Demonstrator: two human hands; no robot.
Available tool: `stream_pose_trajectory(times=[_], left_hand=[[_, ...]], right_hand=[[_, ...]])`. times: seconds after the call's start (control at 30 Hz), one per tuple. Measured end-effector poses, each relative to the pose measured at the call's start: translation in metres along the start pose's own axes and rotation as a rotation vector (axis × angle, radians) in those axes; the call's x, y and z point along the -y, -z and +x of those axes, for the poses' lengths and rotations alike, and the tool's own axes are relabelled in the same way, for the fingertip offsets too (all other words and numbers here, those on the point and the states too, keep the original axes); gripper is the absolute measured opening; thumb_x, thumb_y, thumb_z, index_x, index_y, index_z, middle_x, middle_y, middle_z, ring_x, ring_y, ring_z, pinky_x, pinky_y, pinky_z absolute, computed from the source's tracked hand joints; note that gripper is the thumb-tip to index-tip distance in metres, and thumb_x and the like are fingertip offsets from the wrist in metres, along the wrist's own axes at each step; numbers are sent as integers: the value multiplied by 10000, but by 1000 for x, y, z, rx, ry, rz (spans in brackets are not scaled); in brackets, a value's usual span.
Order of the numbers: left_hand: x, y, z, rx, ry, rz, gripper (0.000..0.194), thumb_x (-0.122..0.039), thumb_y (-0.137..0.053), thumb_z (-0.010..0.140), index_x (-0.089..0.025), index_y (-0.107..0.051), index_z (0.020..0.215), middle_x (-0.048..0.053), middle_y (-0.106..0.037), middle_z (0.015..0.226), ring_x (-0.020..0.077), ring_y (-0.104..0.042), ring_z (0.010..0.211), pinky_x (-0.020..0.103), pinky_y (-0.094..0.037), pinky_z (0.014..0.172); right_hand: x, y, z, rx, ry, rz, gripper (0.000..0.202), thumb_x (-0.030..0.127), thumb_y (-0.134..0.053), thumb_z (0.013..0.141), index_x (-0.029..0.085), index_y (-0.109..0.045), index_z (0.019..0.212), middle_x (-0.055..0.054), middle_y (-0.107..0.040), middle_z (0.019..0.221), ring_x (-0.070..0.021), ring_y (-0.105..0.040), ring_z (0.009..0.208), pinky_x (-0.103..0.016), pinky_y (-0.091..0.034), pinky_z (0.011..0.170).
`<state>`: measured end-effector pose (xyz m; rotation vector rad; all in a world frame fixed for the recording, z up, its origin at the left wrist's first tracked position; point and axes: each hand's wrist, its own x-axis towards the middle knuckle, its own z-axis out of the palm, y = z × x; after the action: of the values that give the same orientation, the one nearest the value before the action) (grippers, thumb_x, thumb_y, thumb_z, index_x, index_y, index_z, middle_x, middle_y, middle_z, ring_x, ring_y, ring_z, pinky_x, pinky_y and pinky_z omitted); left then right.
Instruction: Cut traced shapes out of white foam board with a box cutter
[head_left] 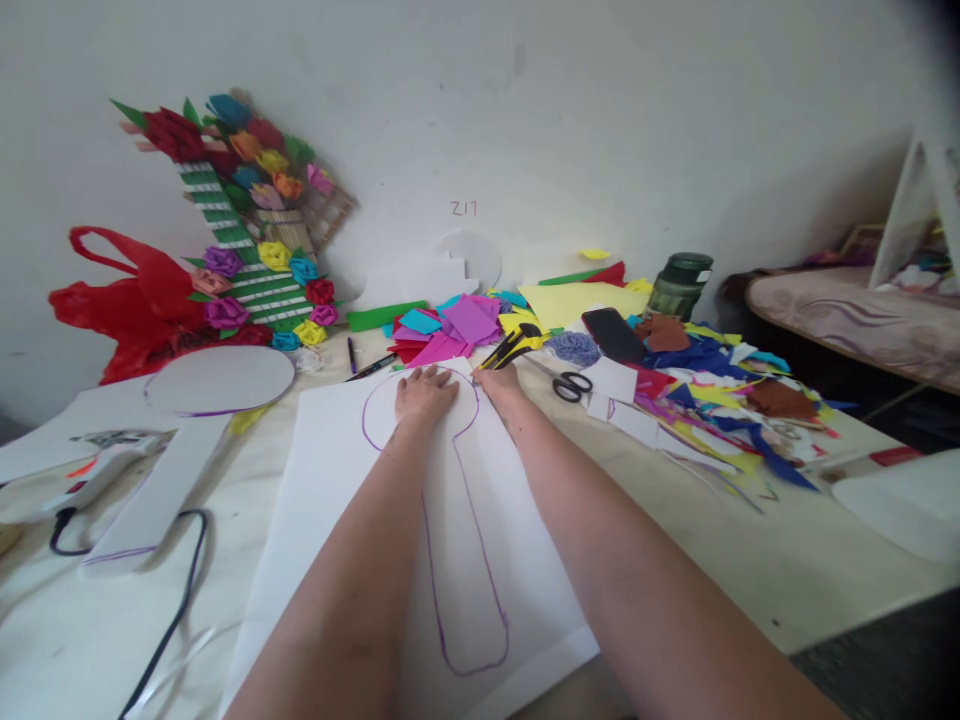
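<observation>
A white sheet [277,560] lies in front of me, marked with a purple outline of a circle joined to a long, round-ended strip. My left hand [426,394] presses flat on the circle, fingers spread. At the circle's right edge, my right hand [501,382] is closed around a yellow and black utility knife [510,346]. The knife's tip is hidden by the hand, so I cannot tell whether the blade touches the sheet. A white cut-out with a round head [225,380] and long handle lies to the left.
A glue gun [105,472] with a black cord lies left. Scissors [571,386], a phone [613,335] and a heap of paper scraps [720,385] are on the right. Behind stand coloured paper pieces [450,325], a green bottle [679,285], a paper-flower decoration [247,250] and a red bag [127,300].
</observation>
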<state>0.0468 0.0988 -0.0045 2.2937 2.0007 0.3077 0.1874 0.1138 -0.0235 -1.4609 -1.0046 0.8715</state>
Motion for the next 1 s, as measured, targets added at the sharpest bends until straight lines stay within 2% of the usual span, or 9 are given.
stream_pose_trajectory(times=[0.43, 0.8, 1.0], left_hand=[[0, 0, 0, 2, 12, -6, 465, -516, -354, 849, -391, -481, 1278, -73, -321, 1467, 217, -241, 1348, 439, -152, 1091], [0, 0, -1, -6, 4, -3, 465, -515, -354, 847, -383, -492, 1270, -64, -331, 1463, 217, -255, 1341, 436, -166, 1087], [-3, 2, -2, 2, 7, -2, 469, -502, -339, 850, -370, -491, 1274, -52, -331, 1464, 219, -245, 1347, 456, -167, 1084]], right_hand=[[-1, 0, 2, -12, -7, -58, 85, 196, -595, 532, 170, -569, 609, -27, -607, 604, -173, -613, 695, -233, -470, 590], [-4, -1, 5, 0, 10, -81, 79, 184, -587, 528, 167, -566, 602, -15, -579, 553, -155, -590, 627, -223, -448, 547], [1, -3, 13, 50, -15, -232, 60, 180, -580, 521, 166, -563, 576, -27, -561, 504, -176, -582, 574, -247, -440, 518]])
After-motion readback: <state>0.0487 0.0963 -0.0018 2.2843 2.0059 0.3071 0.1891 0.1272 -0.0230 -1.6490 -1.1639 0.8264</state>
